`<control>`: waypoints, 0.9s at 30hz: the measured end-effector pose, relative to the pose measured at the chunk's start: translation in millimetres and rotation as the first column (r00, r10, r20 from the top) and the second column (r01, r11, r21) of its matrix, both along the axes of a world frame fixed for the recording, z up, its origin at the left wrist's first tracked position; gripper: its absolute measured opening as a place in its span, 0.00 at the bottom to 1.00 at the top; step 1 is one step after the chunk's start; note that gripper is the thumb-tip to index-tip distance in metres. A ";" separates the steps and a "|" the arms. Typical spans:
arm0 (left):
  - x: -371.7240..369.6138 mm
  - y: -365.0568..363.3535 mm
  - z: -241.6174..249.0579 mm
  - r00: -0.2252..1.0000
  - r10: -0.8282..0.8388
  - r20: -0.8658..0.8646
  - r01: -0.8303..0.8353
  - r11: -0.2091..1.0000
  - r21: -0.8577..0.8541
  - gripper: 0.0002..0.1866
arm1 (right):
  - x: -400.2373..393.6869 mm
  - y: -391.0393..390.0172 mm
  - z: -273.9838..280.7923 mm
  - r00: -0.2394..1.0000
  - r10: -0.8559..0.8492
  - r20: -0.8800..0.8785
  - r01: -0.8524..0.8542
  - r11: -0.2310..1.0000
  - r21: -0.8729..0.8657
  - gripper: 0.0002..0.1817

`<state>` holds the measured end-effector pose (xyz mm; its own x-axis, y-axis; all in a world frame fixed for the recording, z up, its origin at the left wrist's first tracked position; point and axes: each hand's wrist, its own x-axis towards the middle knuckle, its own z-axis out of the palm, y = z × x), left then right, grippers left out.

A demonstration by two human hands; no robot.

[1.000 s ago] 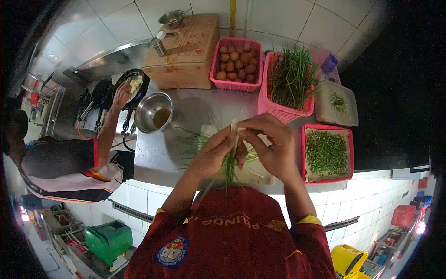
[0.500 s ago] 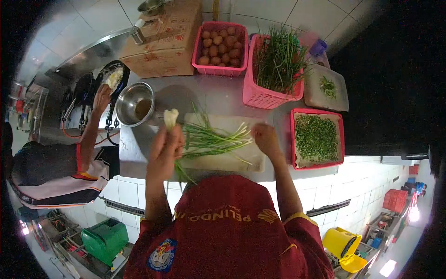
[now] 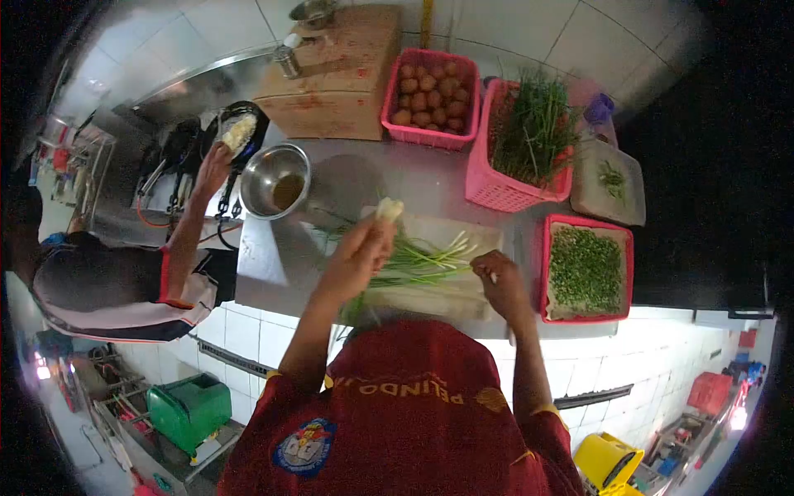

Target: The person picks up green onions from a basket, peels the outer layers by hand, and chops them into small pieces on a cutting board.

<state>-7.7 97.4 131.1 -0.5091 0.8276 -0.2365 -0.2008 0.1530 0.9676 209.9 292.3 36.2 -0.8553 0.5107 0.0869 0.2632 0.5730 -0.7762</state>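
Observation:
My left hand [image 3: 360, 258] is closed round a bunch of spring onions [image 3: 389, 209], its white ends pointing up and its green leaves hanging below my fist. More spring onions [image 3: 426, 260] lie loose across a pale cutting board [image 3: 463, 307], white ends to the right. At those ends is my right hand [image 3: 500, 283], its fingers curled and pinched together. Whether a stalk is between its fingertips is too small to make out.
A steel bowl [image 3: 275, 182] stands left, near a co-worker's hand [image 3: 217, 161] at a pan [image 3: 240, 136]. Behind are a cardboard box [image 3: 331, 91], an egg basket [image 3: 430, 99] and a pink basket of greens [image 3: 521, 157]. Right are a chopped-greens tray [image 3: 585, 273] and a plastic container [image 3: 612, 186].
The camera view has shifted, moving the table's contents rightward. My left hand, with its bunch, has come over the board, closer to my right hand. My right hand remains by the white ends.

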 end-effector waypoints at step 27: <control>13.7 13.1 9.3 0.978 -0.163 -0.128 0.180 0.975 0.133 0.18 | -73.6 -25.0 103.8 0.905 -0.175 -0.387 -0.036 0.876 -0.481 0.11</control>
<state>6.1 110.5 140.4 -0.3734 0.9259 -0.0573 -0.0687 0.0340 0.9971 136.3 267.3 140.0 -0.7561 0.6362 0.1534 -0.1109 0.1065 -0.9881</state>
